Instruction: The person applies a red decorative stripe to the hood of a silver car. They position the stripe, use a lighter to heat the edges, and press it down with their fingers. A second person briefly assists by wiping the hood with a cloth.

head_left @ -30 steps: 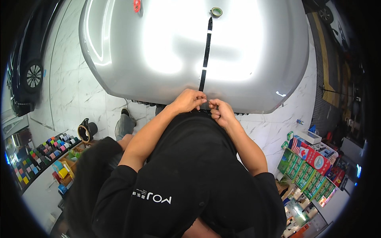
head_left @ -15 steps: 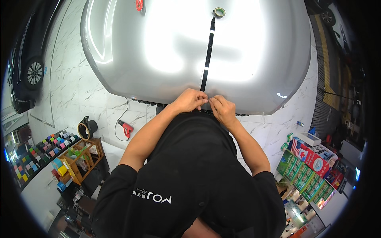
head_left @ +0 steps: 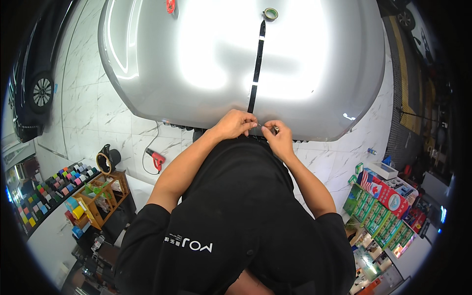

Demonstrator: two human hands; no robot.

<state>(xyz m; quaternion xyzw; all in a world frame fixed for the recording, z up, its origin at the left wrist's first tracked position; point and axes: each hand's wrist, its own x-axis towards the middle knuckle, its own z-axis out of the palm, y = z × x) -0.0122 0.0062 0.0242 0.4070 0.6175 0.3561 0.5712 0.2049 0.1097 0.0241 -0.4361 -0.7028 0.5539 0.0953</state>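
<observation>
A long black strip (head_left: 256, 70) with white bands lies down the middle of a silver car hood (head_left: 162, 93). At the strip's near end, my left hand (head_left: 235, 124) is closed in a pinch at the hood's front edge; what sits between its fingertips is too small to make out. Beside it, my right hand (head_left: 279, 139) is closed around a small slim tool (head_left: 276, 130), whose thin tip points toward the left fingertips. Only bits of that tool show past the fingers, so its exact kind is unclear.
Beyond the strip's far end rests a tape roll (head_left: 271, 14), with a red object (head_left: 170, 6) farther left. A red heat gun (head_left: 156, 160) with a cord lies at lower left near a wooden rack (head_left: 101, 201). Green boxes (head_left: 376, 219) stand at right; a dark car (head_left: 37, 83) is at left.
My right hand has drawn slightly away from my left and turned, bringing the small slim tool into view. My left hand stays nearly in place.
</observation>
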